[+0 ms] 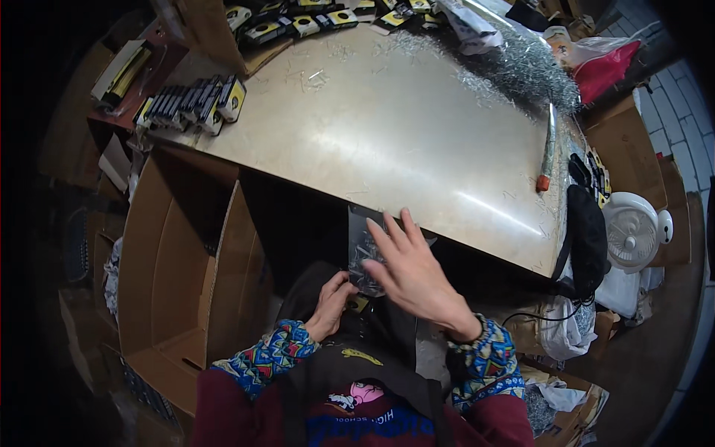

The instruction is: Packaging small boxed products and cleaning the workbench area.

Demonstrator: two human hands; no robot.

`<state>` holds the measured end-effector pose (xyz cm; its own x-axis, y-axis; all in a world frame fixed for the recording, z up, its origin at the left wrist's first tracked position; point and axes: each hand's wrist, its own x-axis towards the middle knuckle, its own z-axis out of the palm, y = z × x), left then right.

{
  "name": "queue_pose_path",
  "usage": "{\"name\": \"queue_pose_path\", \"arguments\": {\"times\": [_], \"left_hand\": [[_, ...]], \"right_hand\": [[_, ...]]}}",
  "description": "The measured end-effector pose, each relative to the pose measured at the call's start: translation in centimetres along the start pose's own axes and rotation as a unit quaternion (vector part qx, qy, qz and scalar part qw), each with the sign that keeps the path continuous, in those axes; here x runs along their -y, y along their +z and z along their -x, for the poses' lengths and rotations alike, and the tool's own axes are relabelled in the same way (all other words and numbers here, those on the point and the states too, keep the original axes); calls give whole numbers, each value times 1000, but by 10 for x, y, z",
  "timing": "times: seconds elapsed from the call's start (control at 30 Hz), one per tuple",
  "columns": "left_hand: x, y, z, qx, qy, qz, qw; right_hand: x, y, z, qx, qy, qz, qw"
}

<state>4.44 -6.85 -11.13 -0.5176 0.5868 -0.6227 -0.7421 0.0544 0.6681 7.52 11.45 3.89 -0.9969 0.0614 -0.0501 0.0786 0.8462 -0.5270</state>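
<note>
— How far has this got, would you say?

— Mid-way, by the look of it. Just below the middle of the frame there's a small clear bag (365, 249) with metal bits inside, held at the near edge of the table (387, 134). The left hand (331, 305) pinches its lower end, fingers curled around it. The right hand (413, 272) lies flat over the bag, fingers spread, gripping nothing.

— And the finished ones?

— A row of packed black-and-yellow packets (194, 104) sits at the upper left, with more packets (298, 18) along the top edge. But a big heap of loose metal pieces (521, 71) remains at the upper right, so I'd judge plenty is left. The open cardboard box (186, 290) at the left shows nothing inside that I can make out.
</note>
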Motion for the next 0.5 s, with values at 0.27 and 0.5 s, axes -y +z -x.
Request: {"name": "queue_pose_path", "arguments": {"times": [0.27,0.5], "left_hand": [[-4,11,13,11,134,-340,931],[8,-12,8,-43,249,-590,767]], "right_hand": [[-26,24,16,-66,3,-86,994],[-8,91,43,32,-62,-101,992]]}}
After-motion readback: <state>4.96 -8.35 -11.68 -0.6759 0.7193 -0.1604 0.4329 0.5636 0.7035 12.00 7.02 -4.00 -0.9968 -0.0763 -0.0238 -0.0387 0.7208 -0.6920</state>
